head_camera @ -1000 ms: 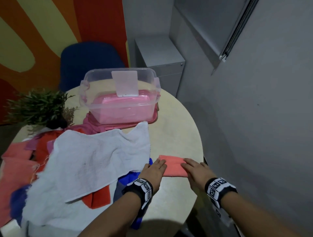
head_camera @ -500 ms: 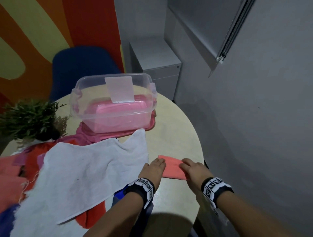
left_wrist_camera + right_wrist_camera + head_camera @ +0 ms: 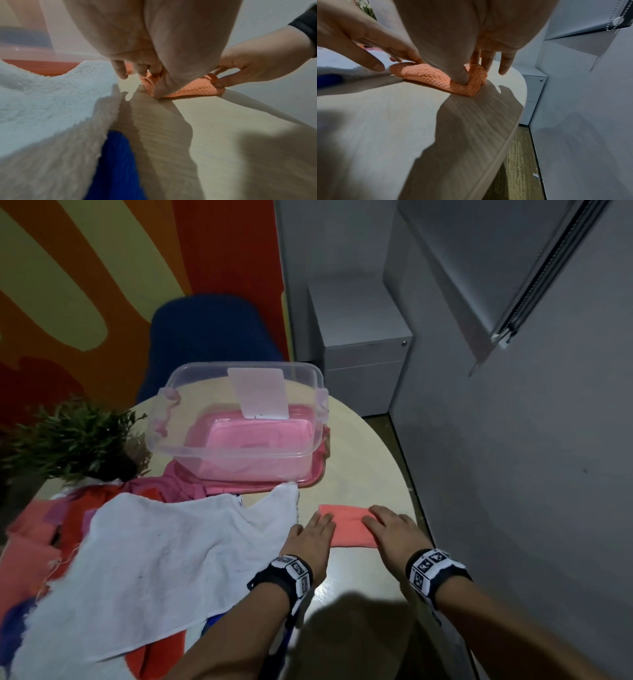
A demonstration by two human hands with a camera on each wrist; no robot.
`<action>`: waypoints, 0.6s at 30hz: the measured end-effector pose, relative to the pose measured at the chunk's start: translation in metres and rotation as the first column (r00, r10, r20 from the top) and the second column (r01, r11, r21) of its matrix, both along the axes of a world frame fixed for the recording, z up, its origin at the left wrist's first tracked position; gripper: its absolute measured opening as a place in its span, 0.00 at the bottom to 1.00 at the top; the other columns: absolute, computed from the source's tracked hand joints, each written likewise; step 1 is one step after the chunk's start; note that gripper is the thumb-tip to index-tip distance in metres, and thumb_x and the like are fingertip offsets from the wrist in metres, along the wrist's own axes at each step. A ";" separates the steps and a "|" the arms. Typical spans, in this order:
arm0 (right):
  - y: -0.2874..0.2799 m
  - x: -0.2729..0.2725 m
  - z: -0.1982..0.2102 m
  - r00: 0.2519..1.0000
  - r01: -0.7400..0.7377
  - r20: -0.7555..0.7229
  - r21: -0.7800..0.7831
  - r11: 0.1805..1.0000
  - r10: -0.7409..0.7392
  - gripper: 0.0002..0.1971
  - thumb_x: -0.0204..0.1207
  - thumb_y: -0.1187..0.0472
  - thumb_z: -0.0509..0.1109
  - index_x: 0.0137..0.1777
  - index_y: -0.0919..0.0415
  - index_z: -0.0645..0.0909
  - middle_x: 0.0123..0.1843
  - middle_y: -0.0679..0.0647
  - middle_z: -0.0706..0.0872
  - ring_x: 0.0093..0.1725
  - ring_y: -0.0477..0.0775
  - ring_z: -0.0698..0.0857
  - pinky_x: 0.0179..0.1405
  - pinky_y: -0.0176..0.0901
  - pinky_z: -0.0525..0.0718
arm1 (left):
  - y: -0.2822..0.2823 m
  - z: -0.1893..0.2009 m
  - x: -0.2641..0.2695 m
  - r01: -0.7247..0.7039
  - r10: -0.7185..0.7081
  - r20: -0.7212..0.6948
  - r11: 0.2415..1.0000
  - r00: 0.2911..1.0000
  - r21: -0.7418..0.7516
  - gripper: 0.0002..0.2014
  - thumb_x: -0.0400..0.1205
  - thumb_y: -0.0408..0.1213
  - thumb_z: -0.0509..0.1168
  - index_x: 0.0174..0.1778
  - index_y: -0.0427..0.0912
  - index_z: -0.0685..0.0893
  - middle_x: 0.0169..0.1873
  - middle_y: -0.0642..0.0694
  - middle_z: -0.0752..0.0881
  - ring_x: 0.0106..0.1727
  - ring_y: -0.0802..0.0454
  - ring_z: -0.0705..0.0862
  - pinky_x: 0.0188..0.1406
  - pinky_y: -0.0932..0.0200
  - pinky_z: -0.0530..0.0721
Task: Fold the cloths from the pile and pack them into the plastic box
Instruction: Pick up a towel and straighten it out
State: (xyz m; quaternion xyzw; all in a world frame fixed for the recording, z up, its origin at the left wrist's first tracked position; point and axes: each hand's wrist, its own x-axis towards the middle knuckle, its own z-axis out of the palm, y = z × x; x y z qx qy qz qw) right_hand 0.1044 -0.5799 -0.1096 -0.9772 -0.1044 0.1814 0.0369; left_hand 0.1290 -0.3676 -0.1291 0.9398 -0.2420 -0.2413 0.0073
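Observation:
A small orange cloth, folded into a thick strip, lies on the round table near its right edge. My left hand pinches the cloth's left end between thumb and fingers. My right hand pinches the right end, with the thumb dug into the near side and the fingers over the top. The orange cloth rests flat on the tabletop. Behind it stands the clear plastic box, open, with a pink cloth inside.
A large white towel covers a pile of red, pink and blue cloths on the left. The box stands on a pink lid. A potted plant is at the far left, a blue chair behind, and a grey cabinet and wall to the right.
Both hands stay at the ends of the orange cloth. My right fingers have slid a little further over it. The head view has shifted slightly.

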 end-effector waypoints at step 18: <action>0.033 -0.020 0.014 0.989 0.124 0.060 0.186 0.975 -0.137 0.24 0.74 0.52 0.64 0.71 0.41 0.73 0.84 0.49 0.61 0.80 0.59 0.64 0.81 0.59 0.65 | 0.065 0.031 -0.026 -0.050 0.086 0.132 0.965 0.987 -0.257 0.21 0.86 0.41 0.60 0.76 0.52 0.71 0.83 0.52 0.64 0.84 0.51 0.59 0.77 0.48 0.60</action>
